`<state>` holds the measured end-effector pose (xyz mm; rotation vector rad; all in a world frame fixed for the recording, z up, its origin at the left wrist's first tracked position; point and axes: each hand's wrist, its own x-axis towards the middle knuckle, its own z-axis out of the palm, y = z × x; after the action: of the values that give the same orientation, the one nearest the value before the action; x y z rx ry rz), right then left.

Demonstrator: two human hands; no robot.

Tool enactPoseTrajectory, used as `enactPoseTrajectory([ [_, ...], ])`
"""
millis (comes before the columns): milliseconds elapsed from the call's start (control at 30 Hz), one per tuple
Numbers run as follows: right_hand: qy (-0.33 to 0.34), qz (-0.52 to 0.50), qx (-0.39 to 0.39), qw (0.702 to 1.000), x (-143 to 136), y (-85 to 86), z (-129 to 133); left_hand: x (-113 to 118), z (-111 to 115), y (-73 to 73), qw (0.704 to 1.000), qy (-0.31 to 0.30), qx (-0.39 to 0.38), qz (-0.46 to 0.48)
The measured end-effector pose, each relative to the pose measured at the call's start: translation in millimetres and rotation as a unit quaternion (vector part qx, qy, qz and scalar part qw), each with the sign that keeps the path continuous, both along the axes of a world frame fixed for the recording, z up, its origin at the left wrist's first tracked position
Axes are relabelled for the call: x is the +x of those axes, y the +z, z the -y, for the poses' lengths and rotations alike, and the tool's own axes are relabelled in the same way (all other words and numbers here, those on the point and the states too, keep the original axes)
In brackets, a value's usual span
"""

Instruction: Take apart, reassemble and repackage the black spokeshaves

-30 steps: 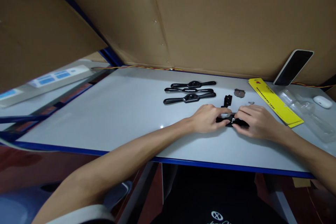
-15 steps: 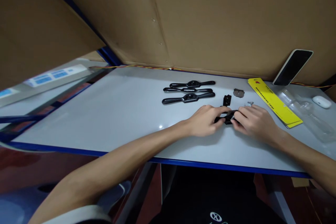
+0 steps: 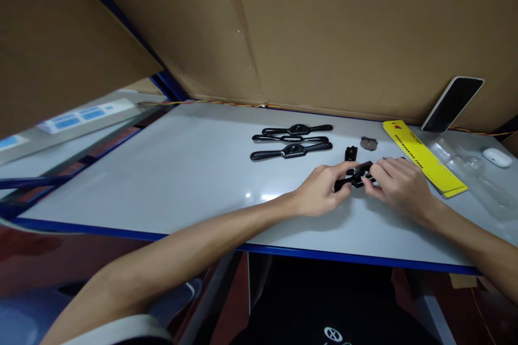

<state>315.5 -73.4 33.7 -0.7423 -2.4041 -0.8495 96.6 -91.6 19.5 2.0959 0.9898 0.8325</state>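
A black spokeshave [image 3: 356,179] is lifted just above the table between my two hands. My left hand [image 3: 321,187] is closed round its left handle. At the middle of the body, my right hand [image 3: 399,183] is closed on the tool, thumb and fingertips beside a small silver screw [image 3: 366,174]. The right handle is mostly hidden behind that hand. Just beyond my left fingers lies a small black metal plate [image 3: 350,154]. Farther back rests a brownish-grey blade [image 3: 368,143].
Several black spokeshave bodies [image 3: 291,151] lie side by side behind my left hand. To the right are a yellow printed card [image 3: 421,156], clear plastic packaging [image 3: 491,188], a white rounded case [image 3: 497,157] and a phone [image 3: 452,103] leaning on the cardboard wall [image 3: 343,38].
Both hands have shifted slightly right, and the spokeshave has tilted up, showing more of its body and the silver screw. The loose silver pieces behind are now mostly covered by my right hand.
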Motion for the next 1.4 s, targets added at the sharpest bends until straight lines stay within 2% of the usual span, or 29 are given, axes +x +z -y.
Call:
enactPoseTrajectory([
  [167,-0.012,-0.011,0.033,0.999,-1,1.5,3,4,3,-1.8,0.999,0.013,0.046,-0.008],
  [300,-0.026,-0.035,0.018,0.999,0,-2.3,2,7,5,-0.8,0.994,0.03,0.108,-0.009],
  [367,-0.008,-0.065,0.0,0.998,1,-4.1,-1,8,6,0.3,0.993,0.033,0.114,0.004],
  [533,0.036,-0.125,-0.067,0.989,6,-0.8,-5,3,1,3.4,0.996,0.046,0.035,0.067],
  [633,0.025,-0.129,-0.081,0.988,13,4.5,-8,-2,-8,2.2,0.994,0.049,-0.018,0.094],
  [767,-0.022,-0.113,-0.086,0.99,24,8.6,-14,-7,-19,-2.2,0.991,0.034,-0.062,0.115],
  [833,-0.032,-0.106,-0.129,0.985,28,8.9,-16,-8,-21,-3.7,0.991,0.023,-0.07,0.114],
  [900,-0.027,-0.104,-0.208,0.972,30,9.1,-15,-9,-22,-4.0,0.993,0.008,-0.062,0.104],
  [1000,-0.013,-0.112,-0.318,0.941,31,10.5,-12,-13,-23,-3.0,0.998,-0.006,-0.022,0.065],
  [1100,-0.017,-0.094,-0.359,0.928,30,11.9,-9,-20,-26,-0.7,0.998,-0.009,0.06,-0.021],
  [1167,-0.033,-0.068,-0.363,0.929,29,11.4,-9,-25,-29,1.4,0.988,-0.002,0.114,-0.107],
  [1267,-0.039,-0.042,-0.347,0.936,27,7.6,-8,-29,-33,4.5,0.961,0.049,0.175,-0.211],
  [1333,-0.037,-0.04,-0.322,0.945,26,3.7,-8,-30,-34,6.2,0.94,0.076,0.232,-0.24],
  [1400,-0.031,-0.047,-0.287,0.956,23,-0.9,-7,-28,-34,7.3,0.92,0.067,0.288,-0.257],
])
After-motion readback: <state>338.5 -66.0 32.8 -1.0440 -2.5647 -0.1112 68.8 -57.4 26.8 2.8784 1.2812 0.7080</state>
